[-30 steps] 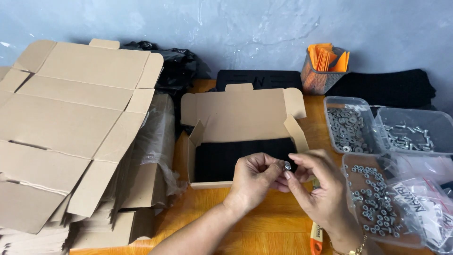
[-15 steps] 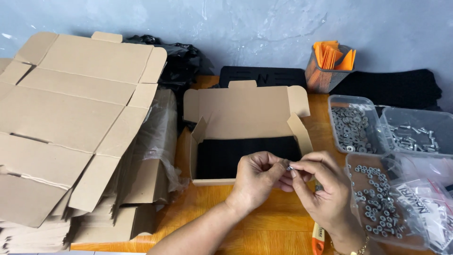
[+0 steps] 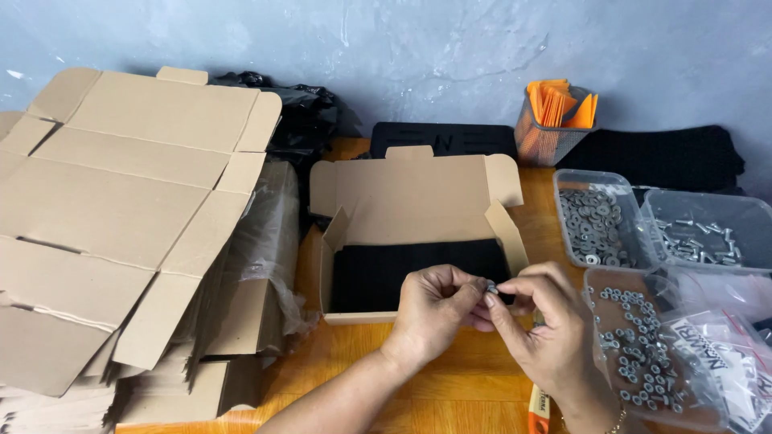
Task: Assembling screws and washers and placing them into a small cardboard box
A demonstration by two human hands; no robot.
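Note:
My left hand (image 3: pixel 430 309) and my right hand (image 3: pixel 547 329) meet in front of an open cardboard box (image 3: pixel 414 197). Between their fingertips they pinch a small metal screw with a nut or washer (image 3: pixel 490 287); I cannot tell which piece each hand grips. The box holds a black ribbed pad (image 3: pixel 402 269) on its floor, and its lid stands open at the back. Both hands hover just over the box's front right corner, above the orange wooden table (image 3: pixel 450 378).
Flat cardboard blanks (image 3: pixel 121 217) pile at the left. Clear tubs at the right hold washers (image 3: pixel 595 217), screws (image 3: pixel 700 237) and nuts (image 3: pixel 635 354), beside plastic bags (image 3: pixel 724 354). A mesh cup of orange cards (image 3: pixel 555 120), black mats (image 3: pixel 667 157) and a black bag (image 3: pixel 301 116) line the wall.
The hands stay joined on the small metal part, with the fingers shifting a little as they work it. The view has drifted slightly; nothing else moved.

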